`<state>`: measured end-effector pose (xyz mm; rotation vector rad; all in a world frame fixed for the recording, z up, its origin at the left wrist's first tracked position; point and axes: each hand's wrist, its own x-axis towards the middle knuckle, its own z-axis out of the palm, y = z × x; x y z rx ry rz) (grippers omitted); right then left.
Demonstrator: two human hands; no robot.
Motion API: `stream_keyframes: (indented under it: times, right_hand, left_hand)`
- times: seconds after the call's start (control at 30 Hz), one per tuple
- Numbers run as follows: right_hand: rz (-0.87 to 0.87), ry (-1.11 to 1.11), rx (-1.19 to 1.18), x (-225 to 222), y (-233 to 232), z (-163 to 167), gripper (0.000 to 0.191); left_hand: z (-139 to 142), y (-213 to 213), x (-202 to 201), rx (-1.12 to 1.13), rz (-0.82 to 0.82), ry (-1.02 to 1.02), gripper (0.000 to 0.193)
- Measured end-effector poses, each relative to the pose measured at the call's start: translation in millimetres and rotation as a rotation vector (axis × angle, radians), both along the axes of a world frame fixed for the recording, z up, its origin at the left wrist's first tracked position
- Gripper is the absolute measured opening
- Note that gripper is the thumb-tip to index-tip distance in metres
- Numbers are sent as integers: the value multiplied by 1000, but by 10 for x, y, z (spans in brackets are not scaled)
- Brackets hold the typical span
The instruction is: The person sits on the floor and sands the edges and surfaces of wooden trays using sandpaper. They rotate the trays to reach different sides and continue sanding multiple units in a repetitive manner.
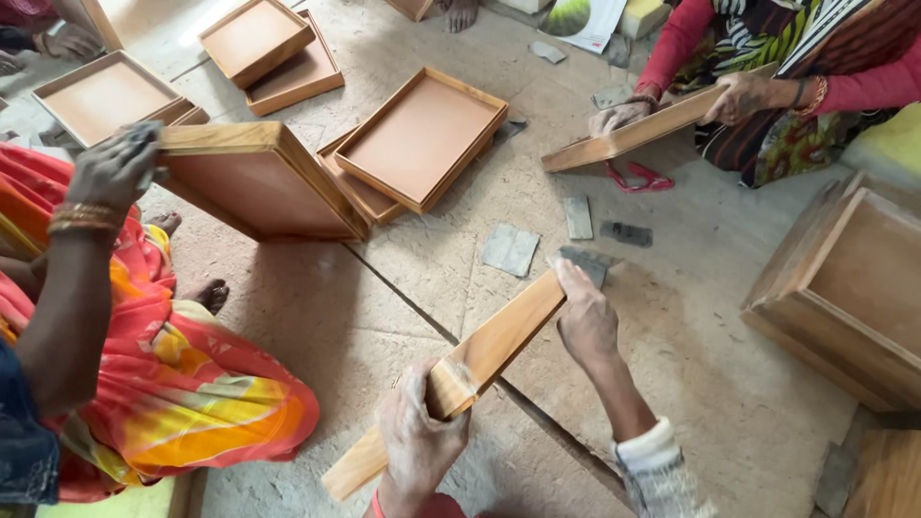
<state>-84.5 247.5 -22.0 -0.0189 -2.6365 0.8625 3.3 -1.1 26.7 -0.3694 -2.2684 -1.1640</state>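
While left hand (418, 439) grips wooden tray (451, 379), right hand (585, 321) presses sandpaper (587, 263) on its edge

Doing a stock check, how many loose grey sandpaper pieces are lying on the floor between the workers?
3 clearly: the large sandpaper sheet, a narrow sandpaper strip above it, and a dark sandpaper piece to its right. Smaller scraps farther back may be more; the right hand presses another onto the wooden tray.

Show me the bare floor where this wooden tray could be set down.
The widest free patch lies on the floor between the orange-clad person's knee, the tilted tray and your tray. Another runs right of your right hand, before the wooden box. It is crowded by the stacked trays and sandpaper scraps.
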Motion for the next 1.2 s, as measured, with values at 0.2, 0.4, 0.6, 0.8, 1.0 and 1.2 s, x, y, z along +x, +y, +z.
stream_keyframes:
  times: [0.2, 0.4, 0.6, 0.8, 1.0, 1.2]
  right_hand:
    - [-33, 131, 133, 287, -298, -176, 74]
    - [-31, 80, 71, -214, -38, -19, 64]
    - [266, 307, -13, 894, -792, 441, 70]
    - [188, 382, -122, 701, -809, 468, 56]
    - [35, 262, 25, -38, -281, 226, 53]
    - [420, 409, 9, 1087, -951, 667, 66]
  left_hand:
    - [-22, -62, -17, 14, 31, -48, 44]
    - [-13, -81, -21, 3, 36, 2, 42]
    - [-51, 46, -87, -36, 75, -32, 43]
    - [-17, -36, -133, -2, 53, -1, 40]
    - [18, -95, -63, 28, 35, -22, 42]
    - [-93, 57, -196, 5, 0, 10, 41]
